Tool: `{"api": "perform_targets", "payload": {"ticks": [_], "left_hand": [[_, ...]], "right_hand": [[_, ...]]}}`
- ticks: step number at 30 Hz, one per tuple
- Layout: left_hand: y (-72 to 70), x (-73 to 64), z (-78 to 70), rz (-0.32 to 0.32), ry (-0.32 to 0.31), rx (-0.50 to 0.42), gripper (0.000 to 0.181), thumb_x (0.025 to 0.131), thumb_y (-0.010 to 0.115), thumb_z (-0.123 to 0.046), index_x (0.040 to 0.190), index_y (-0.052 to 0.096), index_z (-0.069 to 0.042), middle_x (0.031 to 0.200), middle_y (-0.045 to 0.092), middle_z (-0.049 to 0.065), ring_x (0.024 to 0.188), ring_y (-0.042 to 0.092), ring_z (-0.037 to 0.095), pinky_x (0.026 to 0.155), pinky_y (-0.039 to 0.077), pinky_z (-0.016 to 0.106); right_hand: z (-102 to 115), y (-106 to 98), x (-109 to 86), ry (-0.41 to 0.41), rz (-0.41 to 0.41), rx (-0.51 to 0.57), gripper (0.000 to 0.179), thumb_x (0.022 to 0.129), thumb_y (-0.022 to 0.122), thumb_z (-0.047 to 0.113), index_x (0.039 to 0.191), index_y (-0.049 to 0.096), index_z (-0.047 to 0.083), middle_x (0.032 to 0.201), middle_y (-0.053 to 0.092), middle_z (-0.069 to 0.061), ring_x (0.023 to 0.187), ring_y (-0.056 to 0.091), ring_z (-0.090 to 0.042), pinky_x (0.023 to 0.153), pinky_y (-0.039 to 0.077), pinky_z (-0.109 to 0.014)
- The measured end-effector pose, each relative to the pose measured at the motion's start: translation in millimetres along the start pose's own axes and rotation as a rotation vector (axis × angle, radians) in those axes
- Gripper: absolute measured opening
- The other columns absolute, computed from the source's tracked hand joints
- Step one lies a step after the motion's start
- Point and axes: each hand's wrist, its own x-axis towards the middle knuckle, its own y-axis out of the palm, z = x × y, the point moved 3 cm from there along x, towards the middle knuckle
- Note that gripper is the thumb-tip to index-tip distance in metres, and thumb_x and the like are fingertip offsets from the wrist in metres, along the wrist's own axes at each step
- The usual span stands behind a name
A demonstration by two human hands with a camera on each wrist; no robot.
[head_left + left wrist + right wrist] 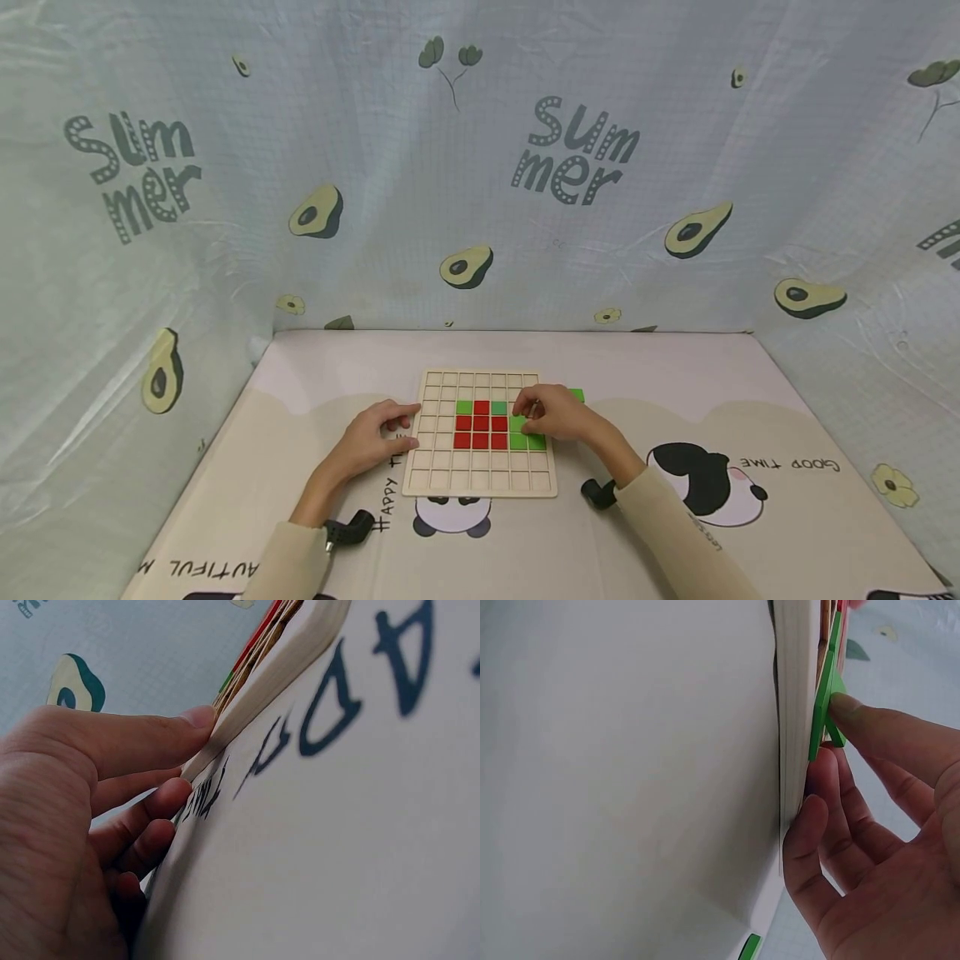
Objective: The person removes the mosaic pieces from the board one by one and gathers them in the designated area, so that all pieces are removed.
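Observation:
A pale wooden grid board (480, 481) lies on the table with red tiles (481, 423) set in its middle squares. Green tiles (518, 441) fill squares right of the red ones, and another green tile (464, 407) sits at the upper left of the block. My left hand (369, 435) touches the board's left edge with thumb and fingertips, its fingers extended. Over the board's right side, my right hand (558, 413) pinches a green tile (836, 720), which stands tilted against the flat green ones. Its lower fingers rest by the board's edge.
One loose green tile (577, 395) lies on the table beyond my right hand. A printed cloth (360, 358) with panda drawings covers the table. Behind it hangs a pale curtain (375, 125) with avocado prints, which also closes off both sides.

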Motion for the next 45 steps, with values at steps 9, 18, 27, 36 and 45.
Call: {"api": "perform_targets", "payload": {"ticks": [9, 18, 27, 36, 45], "left_hand": [[-1.3, -0.2, 1.1, 0.002, -0.002, 0.003, 0.056, 0.084, 0.085, -0.025, 0.134, 0.069, -0.007, 0.096, 0.061, -0.004, 0.092, 0.052, 0.014, 0.082, 0.043, 0.025], [-2.0, 0.1, 1.8, 0.004, -0.001, 0.011, 0.056, 0.084, 0.085, -0.025, 0.134, 0.069, -0.007, 0.095, 0.061, -0.004, 0.090, 0.051, 0.013, 0.081, 0.042, 0.025], [-2.0, -0.8, 2.5, 0.005, -0.014, 0.005, 0.056, 0.084, 0.085, -0.025, 0.134, 0.069, -0.007, 0.096, 0.062, -0.003, 0.090, 0.051, 0.013, 0.081, 0.042, 0.025], [-2.5, -1.0, 2.3, 0.000, -0.020, 0.001, 0.056, 0.084, 0.086, -0.025, 0.134, 0.069, -0.008, 0.096, 0.062, -0.003, 0.090, 0.051, 0.013, 0.081, 0.042, 0.026], [-0.2, -2.0, 3.5, 0.004, -0.018, -0.007, 0.056, 0.084, 0.086, -0.026, 0.134, 0.069, -0.007, 0.096, 0.062, -0.003, 0.090, 0.051, 0.013, 0.081, 0.042, 0.025]], "right_hand": [[3, 0, -2.3, 0.005, 0.004, 0.009, 0.020, 0.088, 0.077, 0.005, 0.105, 0.072, 0.013, 0.096, 0.069, 0.001, 0.084, 0.060, -0.012, 0.078, 0.051, -0.027], [3, 0, -3.5, 0.004, 0.011, 0.028, 0.024, 0.087, 0.079, 0.006, 0.109, 0.073, 0.011, 0.099, 0.071, 0.000, 0.083, 0.060, -0.010, 0.076, 0.051, -0.025], [3, 2, -4.8, -0.008, 0.002, 0.008, 0.025, 0.087, 0.079, 0.008, 0.112, 0.075, 0.008, 0.102, 0.073, -0.001, 0.083, 0.061, -0.008, 0.076, 0.052, -0.024], [3, 1, -5.8, -0.038, -0.020, -0.026, 0.025, 0.089, 0.077, 0.008, 0.114, 0.076, 0.008, 0.111, 0.073, -0.004, 0.086, 0.061, -0.007, 0.077, 0.052, -0.024], [-2, -6, -11.1, -0.025, -0.054, -0.038, 0.025, 0.088, 0.078, 0.010, 0.113, 0.077, 0.008, 0.107, 0.073, -0.003, 0.082, 0.060, -0.007, 0.071, 0.051, -0.023]]}}
